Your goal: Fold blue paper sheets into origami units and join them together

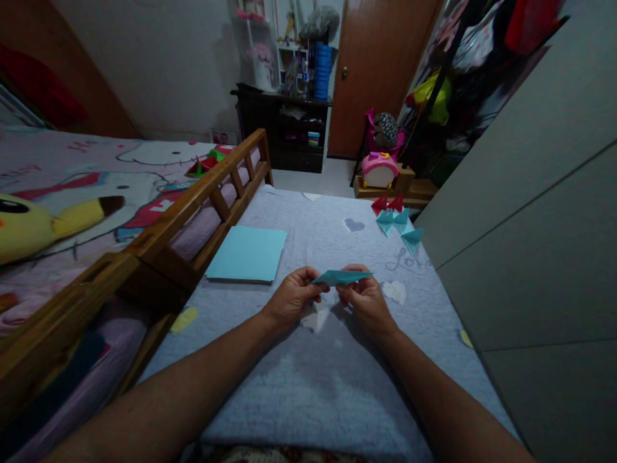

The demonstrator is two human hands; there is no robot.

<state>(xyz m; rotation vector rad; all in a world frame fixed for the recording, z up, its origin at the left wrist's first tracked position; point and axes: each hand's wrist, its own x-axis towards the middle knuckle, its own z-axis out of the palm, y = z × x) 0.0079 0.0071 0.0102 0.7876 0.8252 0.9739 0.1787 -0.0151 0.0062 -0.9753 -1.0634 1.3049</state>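
A small folded piece of turquoise paper [341,278] is held level just above the bed, seen nearly edge-on. My left hand [297,292] pinches its left end between thumb and fingers. At its right part, my right hand [364,296] grips it the same way, thumb in front and fingers behind. To the left lies a flat stack of turquoise paper sheets [248,254]. Folded turquoise paper shapes [394,220] with pointed tips stand at the far right of the bed, and red folded paper shapes [387,204] stand just behind them.
A wooden bed rail [207,193] runs along the left, with a second bed and a yellow plush toy [53,225] beyond it. A pale cabinet [535,212] borders the right side. Past the bed's far end stand a dark shelf unit [250,122] and a wooden door [376,58].
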